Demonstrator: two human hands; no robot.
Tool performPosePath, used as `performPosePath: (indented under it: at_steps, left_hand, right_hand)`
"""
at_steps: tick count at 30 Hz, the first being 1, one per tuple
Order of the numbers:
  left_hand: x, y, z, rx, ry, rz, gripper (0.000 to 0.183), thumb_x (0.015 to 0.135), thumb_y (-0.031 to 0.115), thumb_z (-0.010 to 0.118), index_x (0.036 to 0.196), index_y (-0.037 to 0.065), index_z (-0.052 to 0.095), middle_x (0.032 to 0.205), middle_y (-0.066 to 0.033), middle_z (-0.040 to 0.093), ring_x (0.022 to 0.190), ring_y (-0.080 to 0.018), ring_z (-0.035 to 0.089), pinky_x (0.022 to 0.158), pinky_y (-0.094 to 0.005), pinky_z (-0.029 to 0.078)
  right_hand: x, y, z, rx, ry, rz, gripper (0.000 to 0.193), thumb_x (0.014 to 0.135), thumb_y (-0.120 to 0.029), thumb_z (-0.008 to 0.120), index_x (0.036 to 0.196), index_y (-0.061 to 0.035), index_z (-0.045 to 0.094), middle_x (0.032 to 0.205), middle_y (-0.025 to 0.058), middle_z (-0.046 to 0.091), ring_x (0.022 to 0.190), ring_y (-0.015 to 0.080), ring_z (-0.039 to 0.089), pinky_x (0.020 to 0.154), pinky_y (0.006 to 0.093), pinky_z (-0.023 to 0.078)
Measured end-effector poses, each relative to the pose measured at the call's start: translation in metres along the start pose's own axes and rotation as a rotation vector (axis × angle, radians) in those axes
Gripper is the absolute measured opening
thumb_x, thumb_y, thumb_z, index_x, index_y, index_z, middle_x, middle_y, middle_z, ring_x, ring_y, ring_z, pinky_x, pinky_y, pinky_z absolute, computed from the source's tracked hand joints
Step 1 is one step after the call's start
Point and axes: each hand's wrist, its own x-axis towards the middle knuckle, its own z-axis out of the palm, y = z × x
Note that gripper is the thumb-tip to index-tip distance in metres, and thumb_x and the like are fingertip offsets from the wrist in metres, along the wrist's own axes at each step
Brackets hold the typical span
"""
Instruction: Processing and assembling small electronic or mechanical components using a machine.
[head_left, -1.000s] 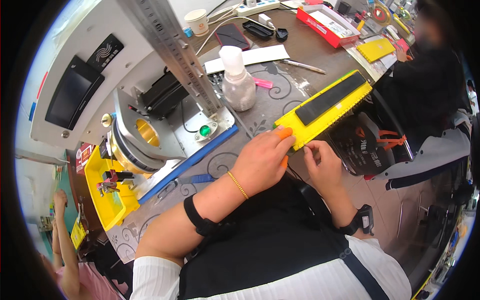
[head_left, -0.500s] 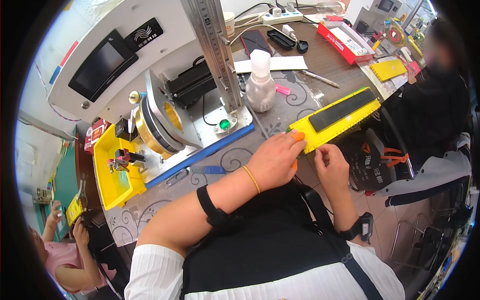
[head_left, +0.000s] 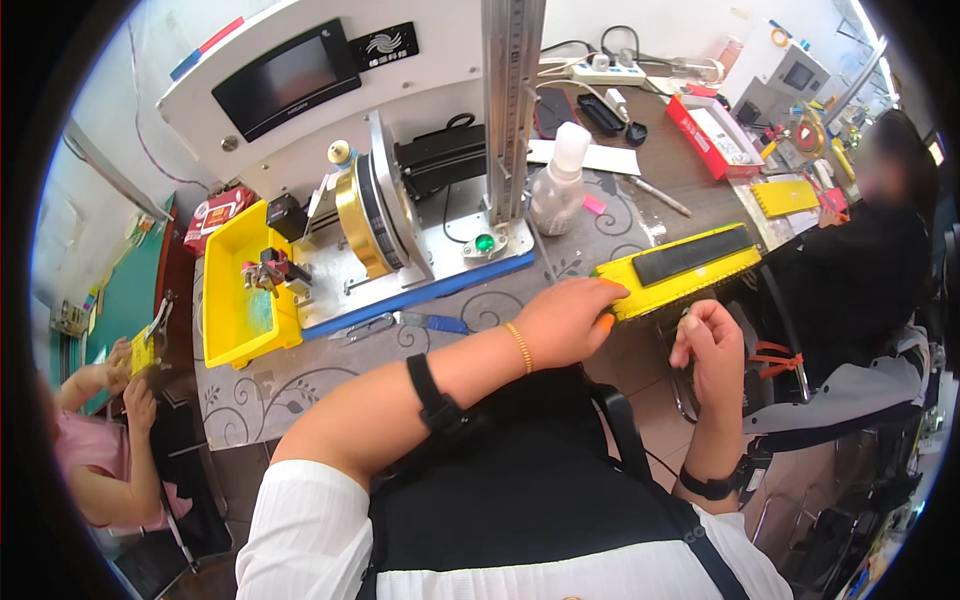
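Note:
A long yellow board [head_left: 648, 300] with small teeth along its edges lies slanted at the table's right front. On top of it rests a flat black bar [head_left: 695, 252]. My left hand [head_left: 568, 320] grips the board's left end, with orange covers on some fingertips. Just below the board's near edge, apart from it, my right hand [head_left: 710, 348] is raised with its fingers curled and pinched together. Whatever the right fingers may hold is too small to make out.
A machine with a gold-rimmed wheel [head_left: 362, 222] and a yellow bin [head_left: 225, 345] stand at left. Behind the board are a clear bottle [head_left: 558, 195], a pen [head_left: 660, 196] and a red box [head_left: 715, 150]. A utility knife [head_left: 430, 322] lies nearby. Co-workers sit on both sides.
My right hand has drawn away from the board's near edge toward the right, fingers more curled. My left hand stays on the board's end. The whole view has shifted.

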Motion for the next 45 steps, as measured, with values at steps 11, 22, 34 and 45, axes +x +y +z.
performPosePath:
  at_steps: [11,22,34,45]
  left_hand:
    - [-0.002,0.064,-0.093,-0.878,0.123,-0.277,0.017,0.095,0.012,0.061,0.108,0.000,0.064,0.093,-0.0041,0.069,0.085,-0.0102,0.065,0.079,-0.0244,0.052]
    - [0.022,0.003,-0.116,-1.293,0.686,-0.422,0.020,0.098,0.018,0.058,0.107,0.001,0.060,0.091,-0.0050,0.065,0.076,-0.0127,0.065,0.074,-0.0268,0.055]
    - [0.008,-0.013,-0.103,-0.561,0.779,-0.275,0.010,0.094,0.006,0.061,0.100,-0.001,0.064,0.086,-0.0061,0.066,0.072,-0.0130,0.066,0.065,-0.0244,0.054]
    - [0.001,-0.028,-0.078,-1.246,0.699,-0.565,0.018,0.097,0.017,0.059,0.106,0.001,0.059,0.089,-0.0056,0.062,0.070,-0.0126,0.062,0.069,-0.0270,0.056]
  right_hand:
    - [0.013,-0.085,0.066,-0.047,-0.217,-0.214,0.011,0.092,-0.012,0.061,0.092,-0.0039,0.054,0.073,-0.0033,0.053,0.054,-0.0005,0.044,0.049,0.0150,0.033]
    - [0.129,-0.087,0.148,0.239,-0.359,-0.209,0.016,0.096,-0.021,0.058,0.096,-0.0052,0.055,0.067,-0.0046,0.050,0.051,0.0021,0.043,0.047,0.0183,0.032]
    - [0.106,-0.073,0.149,-0.179,-0.232,-0.600,0.012,0.087,-0.008,0.068,0.097,-0.0025,0.064,0.073,-0.0027,0.056,0.060,0.0018,0.048,0.053,0.0182,0.037]
    - [0.129,-0.053,0.148,0.041,-0.189,-0.200,0.019,0.094,-0.022,0.063,0.100,-0.0037,0.063,0.074,-0.0045,0.056,0.055,0.0017,0.044,0.049,0.0185,0.034]
